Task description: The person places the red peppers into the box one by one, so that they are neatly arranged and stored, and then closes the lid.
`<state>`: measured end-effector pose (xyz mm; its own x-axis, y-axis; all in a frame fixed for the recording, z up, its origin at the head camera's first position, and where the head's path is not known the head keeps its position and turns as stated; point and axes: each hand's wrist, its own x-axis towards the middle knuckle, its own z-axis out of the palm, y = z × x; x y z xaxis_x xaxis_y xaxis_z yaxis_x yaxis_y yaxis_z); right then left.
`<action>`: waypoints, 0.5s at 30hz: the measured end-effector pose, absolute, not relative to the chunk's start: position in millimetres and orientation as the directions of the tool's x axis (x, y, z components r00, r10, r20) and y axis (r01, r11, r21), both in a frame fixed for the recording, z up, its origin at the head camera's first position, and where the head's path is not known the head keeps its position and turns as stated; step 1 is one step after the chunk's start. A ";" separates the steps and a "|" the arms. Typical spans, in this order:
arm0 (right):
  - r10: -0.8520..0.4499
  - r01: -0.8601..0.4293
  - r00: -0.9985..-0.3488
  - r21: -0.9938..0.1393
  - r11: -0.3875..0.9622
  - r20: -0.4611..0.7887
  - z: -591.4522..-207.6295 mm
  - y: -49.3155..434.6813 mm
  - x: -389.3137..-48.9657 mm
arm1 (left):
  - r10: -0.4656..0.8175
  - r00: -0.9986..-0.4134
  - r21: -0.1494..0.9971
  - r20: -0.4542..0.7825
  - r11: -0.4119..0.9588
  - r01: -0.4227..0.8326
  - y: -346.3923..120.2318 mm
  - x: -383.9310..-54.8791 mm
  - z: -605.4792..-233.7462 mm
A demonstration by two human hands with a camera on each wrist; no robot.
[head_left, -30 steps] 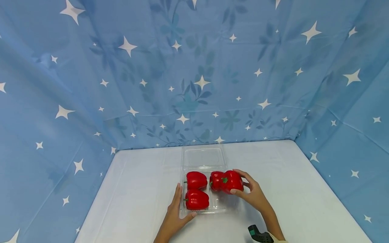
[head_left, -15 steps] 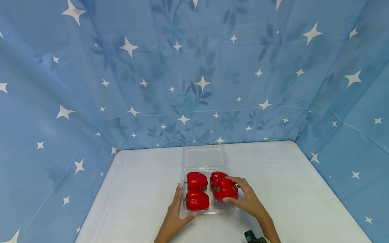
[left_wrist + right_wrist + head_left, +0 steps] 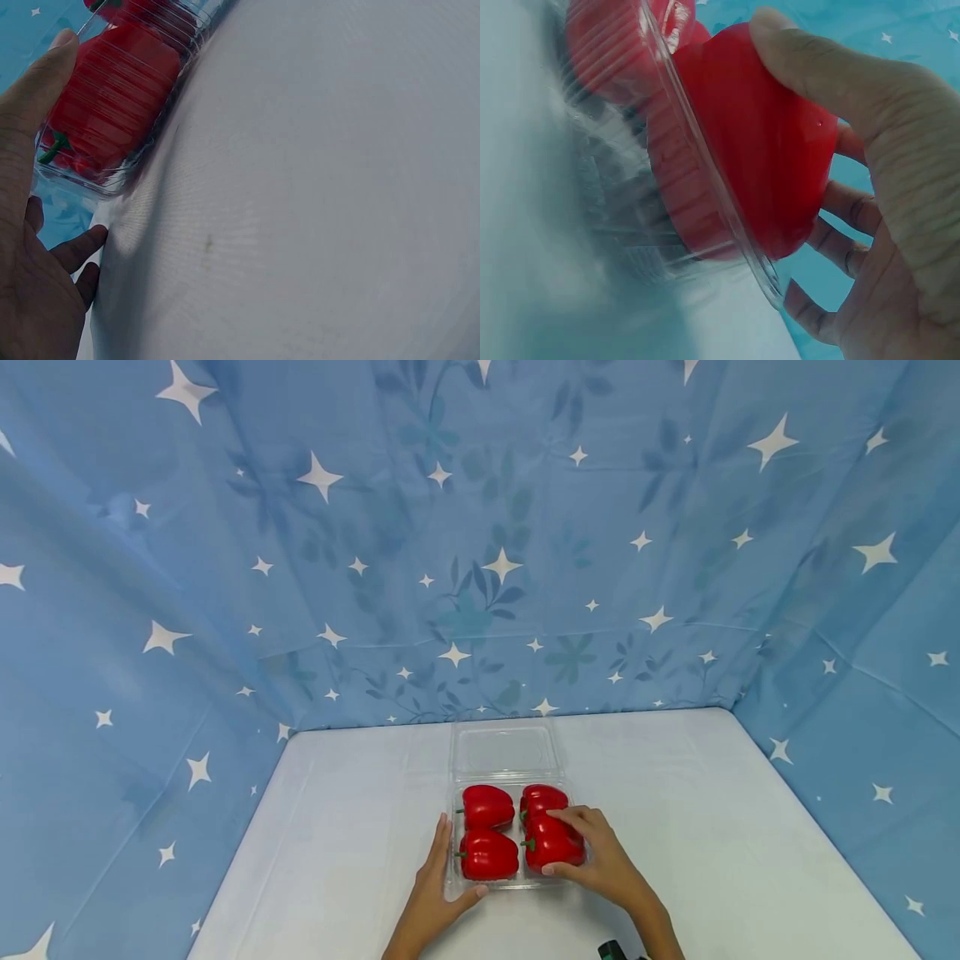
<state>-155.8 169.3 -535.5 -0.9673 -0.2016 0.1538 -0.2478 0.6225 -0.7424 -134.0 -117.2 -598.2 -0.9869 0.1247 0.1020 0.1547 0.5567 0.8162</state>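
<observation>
A clear plastic clamshell box point(image 3: 517, 883) lies on the table with its lid point(image 3: 504, 752) folded back. Red toy-like bell peppers with green stems sit inside: one at back left point(image 3: 487, 807), one at front left point(image 3: 489, 855), one at back right point(image 3: 542, 798). My right hand point(image 3: 611, 860) grips another red bell pepper point(image 3: 553, 843) at the front right; in the right wrist view that pepper point(image 3: 761, 142) is partly below the box rim, thumb on one side, fingers on the other. My left hand point(image 3: 431, 897) rests at the box's front left corner, fingers extended, thumb point(image 3: 52, 71) against the box.
A white-covered table point(image 3: 352, 827) lies under the box. Blue star-patterned cloth point(image 3: 480, 543) hangs behind it and on both sides. A dark band with a green patch point(image 3: 611, 950) shows by the right wrist.
My right hand has brought its bell pepper left, toward me and down into the front right of the box. My left hand has stayed at the box's corner.
</observation>
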 end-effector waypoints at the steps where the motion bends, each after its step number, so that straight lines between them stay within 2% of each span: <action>1: -0.200 -0.246 -0.968 -0.735 0.632 0.152 -535.6 168.2 -155.2 | 0.125 -0.987 0.815 0.104 0.558 0.156 -117.2 -134.1 -598.4; 15: -0.214 -0.281 -0.960 -0.646 0.710 0.181 -545.5 159.7 -154.0 | 0.125 -0.986 0.808 0.108 0.567 0.160 -115.4 -133.7 -597.5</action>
<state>-154.0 159.7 -545.5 -0.9598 -0.2142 0.1814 -0.2806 0.7100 -0.6459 -133.7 -115.4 -597.5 -0.9862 0.1255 0.1076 0.1603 0.5673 0.8078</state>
